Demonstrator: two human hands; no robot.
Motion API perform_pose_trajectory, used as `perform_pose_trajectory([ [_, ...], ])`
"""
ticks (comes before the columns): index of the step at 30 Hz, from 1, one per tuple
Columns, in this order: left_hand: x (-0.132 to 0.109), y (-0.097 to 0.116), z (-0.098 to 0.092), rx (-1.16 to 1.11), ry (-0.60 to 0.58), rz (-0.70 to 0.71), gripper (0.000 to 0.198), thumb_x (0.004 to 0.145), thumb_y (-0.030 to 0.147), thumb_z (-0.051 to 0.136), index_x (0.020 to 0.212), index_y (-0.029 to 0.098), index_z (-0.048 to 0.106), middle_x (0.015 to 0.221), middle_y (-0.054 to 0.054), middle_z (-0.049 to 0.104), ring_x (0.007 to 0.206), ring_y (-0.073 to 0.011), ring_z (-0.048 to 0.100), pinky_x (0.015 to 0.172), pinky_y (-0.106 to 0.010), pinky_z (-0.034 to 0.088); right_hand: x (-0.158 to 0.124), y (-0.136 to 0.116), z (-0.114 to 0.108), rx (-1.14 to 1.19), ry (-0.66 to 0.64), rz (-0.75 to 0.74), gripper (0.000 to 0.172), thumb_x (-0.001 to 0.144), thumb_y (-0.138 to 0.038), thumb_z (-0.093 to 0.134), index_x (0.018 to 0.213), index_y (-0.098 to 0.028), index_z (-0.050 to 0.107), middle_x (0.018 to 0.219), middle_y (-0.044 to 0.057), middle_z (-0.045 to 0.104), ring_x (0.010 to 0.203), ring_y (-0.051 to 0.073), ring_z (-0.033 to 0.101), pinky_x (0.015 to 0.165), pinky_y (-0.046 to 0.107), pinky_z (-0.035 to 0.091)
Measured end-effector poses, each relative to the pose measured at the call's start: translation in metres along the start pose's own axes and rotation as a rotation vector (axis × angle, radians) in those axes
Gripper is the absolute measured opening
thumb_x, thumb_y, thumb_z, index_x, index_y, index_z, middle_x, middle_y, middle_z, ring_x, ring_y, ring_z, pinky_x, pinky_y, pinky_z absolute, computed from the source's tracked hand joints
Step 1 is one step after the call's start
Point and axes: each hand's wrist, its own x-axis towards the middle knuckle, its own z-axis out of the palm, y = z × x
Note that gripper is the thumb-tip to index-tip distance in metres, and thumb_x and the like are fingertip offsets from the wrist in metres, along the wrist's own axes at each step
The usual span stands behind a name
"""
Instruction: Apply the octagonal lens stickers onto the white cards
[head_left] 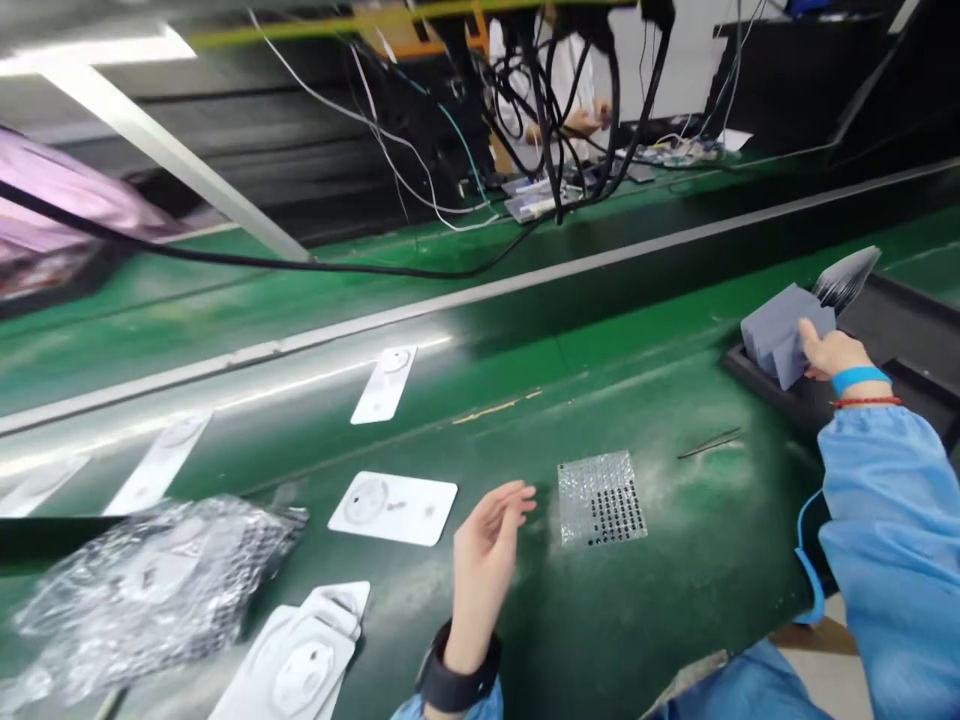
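My left hand (486, 560) hovers over the green bench with loosely curled, parted fingers and holds nothing. It is between a white plastic blister tray (393, 508) and a clear sheet of small black dots (600, 497). My right hand (825, 352) reaches far right and grips a stack of grey foam pieces (780, 330) standing in a black tray (765, 380). A silvery sheet (846, 275) sticks up behind the foam.
More white trays (300, 660) lie stacked near me, with others on the belt (384, 385). A crumpled clear bag (142, 590) lies at left. Tweezers (709, 443) rest near the black tray. Cables (555, 110) hang ahead; another person's hands (585, 120) work beyond.
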Motion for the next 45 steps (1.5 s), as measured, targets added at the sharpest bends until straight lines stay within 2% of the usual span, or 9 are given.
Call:
perform_pose_trajectory([
  [3, -0.014, -0.028, -0.009, 0.042, 0.044, -0.048, 0.025, 0.069, 0.035, 0.073, 0.086, 0.017, 0.07, 0.087, -0.01, 0.076, 0.078, -0.0225, 0.071, 0.072, -0.032, 0.054, -0.064, -0.052, 0.019, -0.111, 0.079, -0.15, 0.026, 0.094, -0.032, 0.055, 0.108, -0.015, 0.069, 0.1, 0.021, 0.072, 0.103, 0.03, 0.069, 0.093, 0.041, 0.051],
  [7, -0.026, -0.039, 0.006, 0.116, 0.024, -0.037, 0.02, 0.072, 0.032, 0.071, 0.086, 0.019, 0.072, 0.092, -0.01, 0.073, 0.083, -0.0233, 0.067, 0.078, -0.033, 0.051, -0.176, -0.139, 0.081, -0.116, -0.398, -0.41, 0.044, 0.089, -0.038, 0.063, 0.129, -0.021, 0.058, 0.128, 0.013, 0.065, 0.12, 0.03, 0.06, 0.098, 0.05, 0.052],
  [10, -0.029, -0.029, 0.016, 0.164, -0.033, -0.004, 0.011, 0.073, 0.033, 0.072, 0.072, 0.022, 0.071, 0.084, -0.007, 0.067, 0.08, -0.0231, 0.062, 0.079, -0.033, 0.049, -0.223, -0.161, 0.117, -0.096, -0.738, -0.518, 0.038, 0.089, -0.033, 0.065, 0.124, -0.016, 0.061, 0.135, 0.016, 0.059, 0.126, 0.033, 0.055, 0.097, 0.056, 0.052],
  [18, -0.036, -0.02, 0.035, 0.011, -0.235, -0.117, 0.021, 0.071, 0.039, 0.075, 0.074, 0.019, 0.073, 0.076, -0.006, 0.07, 0.077, -0.0231, 0.064, 0.078, -0.034, 0.05, -0.218, -0.15, 0.118, 0.085, -0.735, -0.418, 0.028, 0.097, -0.024, 0.053, 0.123, -0.022, 0.062, 0.132, 0.013, 0.061, 0.128, 0.025, 0.053, 0.107, 0.059, 0.04],
  [25, -0.038, -0.026, 0.039, -0.218, -0.302, -0.294, 0.029, 0.072, 0.044, 0.073, 0.078, 0.016, 0.07, 0.079, -0.005, 0.073, 0.078, -0.0178, 0.065, 0.08, -0.029, 0.05, -0.214, -0.165, 0.12, 0.426, -0.539, -0.339, 0.016, 0.096, -0.021, 0.055, 0.092, -0.02, 0.07, 0.091, 0.005, 0.07, 0.084, 0.015, 0.066, 0.094, 0.039, 0.054],
  [36, -0.041, -0.019, 0.03, -0.058, -0.421, -0.461, 0.048, 0.068, 0.061, 0.067, 0.07, 0.013, 0.071, 0.078, -0.012, 0.075, 0.075, -0.0204, 0.071, 0.074, -0.032, 0.054, -0.238, -0.16, 0.124, 0.202, -0.599, -0.597, 0.025, 0.098, -0.009, 0.036, 0.099, -0.015, 0.06, 0.091, 0.008, 0.07, 0.082, 0.019, 0.069, 0.094, 0.043, 0.057],
  [39, -0.015, -0.004, 0.006, 0.16, -0.485, -0.45, 0.046, 0.056, 0.056, 0.081, 0.057, 0.012, 0.068, 0.059, -0.011, 0.07, 0.058, -0.0237, 0.069, 0.058, -0.034, 0.055, -0.24, -0.154, 0.129, 0.277, -0.706, -0.493, 0.021, 0.097, -0.011, 0.037, 0.096, -0.018, 0.058, 0.091, 0.008, 0.068, 0.079, 0.018, 0.069, 0.076, 0.032, 0.061],
  [41, 0.027, 0.014, -0.014, 0.334, -0.415, -0.385, 0.041, 0.053, 0.047, 0.087, 0.057, 0.012, 0.068, 0.057, -0.01, 0.069, 0.056, -0.0243, 0.068, 0.057, -0.035, 0.054, -0.24, -0.152, 0.13, 0.324, -0.765, -0.402, 0.018, 0.096, -0.013, 0.04, 0.096, -0.02, 0.057, 0.091, 0.007, 0.068, 0.079, 0.018, 0.069, 0.071, 0.027, 0.061],
  [45, 0.151, 0.052, -0.039, 0.632, -0.019, -0.155, 0.031, 0.09, 0.038, 0.062, 0.11, 0.014, 0.065, 0.11, -0.009, 0.068, 0.096, -0.0209, 0.066, 0.084, -0.042, 0.054, -0.239, -0.152, 0.131, 0.388, -0.753, -0.29, 0.017, 0.095, -0.013, 0.044, 0.095, -0.021, 0.058, 0.088, 0.005, 0.068, 0.079, 0.016, 0.07, 0.074, 0.023, 0.06],
])
